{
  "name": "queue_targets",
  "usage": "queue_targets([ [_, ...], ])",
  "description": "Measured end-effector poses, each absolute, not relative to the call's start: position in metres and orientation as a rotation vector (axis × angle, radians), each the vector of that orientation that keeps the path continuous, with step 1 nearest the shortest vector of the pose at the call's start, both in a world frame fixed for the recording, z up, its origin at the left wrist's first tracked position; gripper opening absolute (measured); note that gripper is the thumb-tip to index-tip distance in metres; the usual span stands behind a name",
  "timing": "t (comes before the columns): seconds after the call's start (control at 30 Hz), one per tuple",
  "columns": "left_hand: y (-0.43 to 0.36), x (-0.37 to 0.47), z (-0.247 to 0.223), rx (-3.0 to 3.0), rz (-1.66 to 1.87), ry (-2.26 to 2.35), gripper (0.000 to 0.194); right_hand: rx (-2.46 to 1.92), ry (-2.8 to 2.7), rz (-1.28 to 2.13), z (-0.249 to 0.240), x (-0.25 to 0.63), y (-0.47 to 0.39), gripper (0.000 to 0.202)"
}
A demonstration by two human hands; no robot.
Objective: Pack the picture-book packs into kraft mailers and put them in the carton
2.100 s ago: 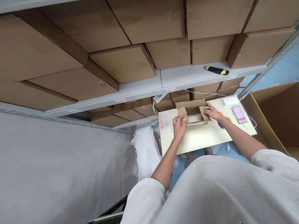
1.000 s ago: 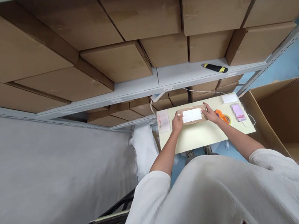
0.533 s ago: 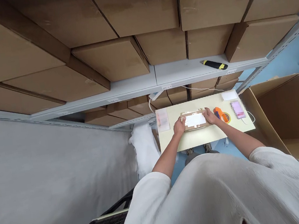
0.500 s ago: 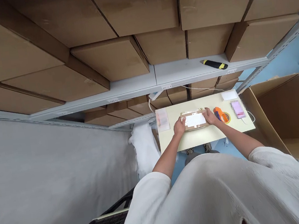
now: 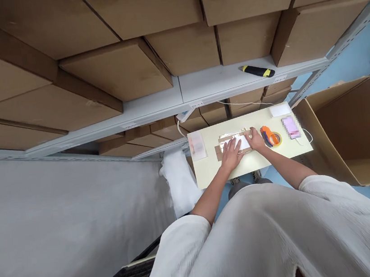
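Both hands down on a small cardboard box (image 5: pixel 247 150), mid-table (image 5: pixel 209 169)! Left hand (image 5: pixel 232 152) spread flat over the white label (image 5: pixel 244 142), clasping nothing; right hand (image 5: pixel 256 140) curled round the right end, apparently holding on. Label on, so done there; seemingly unclosed at left, with a flap (image 5: pixel 219 153) jutting out. Label partly covered, print unreadable; box underside and right fingertips hidden.

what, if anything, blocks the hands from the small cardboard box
Nothing visible: the left hand lies spread on the small cardboard box, the right hand touches its right end. The orange tape dispenser lies off to the right.
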State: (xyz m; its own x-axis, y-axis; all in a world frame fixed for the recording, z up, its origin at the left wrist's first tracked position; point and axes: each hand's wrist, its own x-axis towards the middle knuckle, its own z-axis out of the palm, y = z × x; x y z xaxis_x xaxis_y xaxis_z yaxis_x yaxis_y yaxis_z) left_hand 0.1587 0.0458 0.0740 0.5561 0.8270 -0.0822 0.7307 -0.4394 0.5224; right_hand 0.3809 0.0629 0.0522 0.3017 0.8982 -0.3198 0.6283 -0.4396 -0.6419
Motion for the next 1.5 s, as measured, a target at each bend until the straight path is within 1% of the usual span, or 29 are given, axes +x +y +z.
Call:
queue_targets([
  [0.1, 0.040, 0.169, 0.073, 2.330, 0.170, 1.231, 0.065, -2.123, -1.364, 0.936, 0.049, 0.388, 0.062, 0.076],
  [0.17, 0.040, 0.171, 0.073, 2.321, 0.169, 1.261, 0.064, -2.098, -1.346, 0.902, 0.046, 0.402, 0.057, 0.072],
  [0.33, 0.048, 0.170, 0.072, 2.285, 0.163, 1.289, 0.062, -2.250, -1.344, 0.739, 0.039, 0.457, 0.026, 0.052],
  [0.47, 0.055, 0.170, 0.073, 2.283, 0.127, 1.289, 0.063, -2.382, -1.429, 0.797, 0.031, 0.487, 0.002, 0.040],
  [0.67, 0.057, 0.170, 0.073, 2.276, 0.107, 1.298, 0.063, -2.412, -1.543, 0.862, 0.014, 0.493, -0.001, 0.035],
  [0.8, 0.056, 0.170, 0.074, 2.286, 0.074, 1.305, 0.064, -2.369, -1.550, 0.925, 0.014, 0.496, 0.003, 0.033],
  [0.93, 0.057, 0.169, 0.072, 2.297, 0.070, 1.295, 0.064, -2.370, -1.539, 0.935, 0.031, 0.502, 0.005, 0.032],
  [1.1, 0.058, 0.168, 0.072, 2.313, 0.133, 1.290, 0.062, -2.360, -1.416, 0.934, 0.063, 0.514, 0.022, 0.038],
  [1.17, 0.059, 0.168, 0.073, 2.314, 0.145, 1.283, 0.062, -2.241, -1.326, 0.968, 0.078, 0.518, 0.035, 0.041],
  [1.3, 0.059, 0.166, 0.077, 2.319, 0.167, 1.259, 0.060, -1.816, -1.320, 1.086, 0.112, 0.509, 0.066, 0.045],
  [1.4, 0.060, 0.162, 0.079, 2.313, 0.202, 1.231, 0.057, -1.554, -1.373, 1.241, 0.134, 0.487, 0.082, 0.047],
  [1.5, 0.061, 0.157, 0.079, 2.292, 0.256, 1.203, 0.054, -1.408, -1.372, 1.421, 0.142, 0.458, 0.090, 0.047],
])
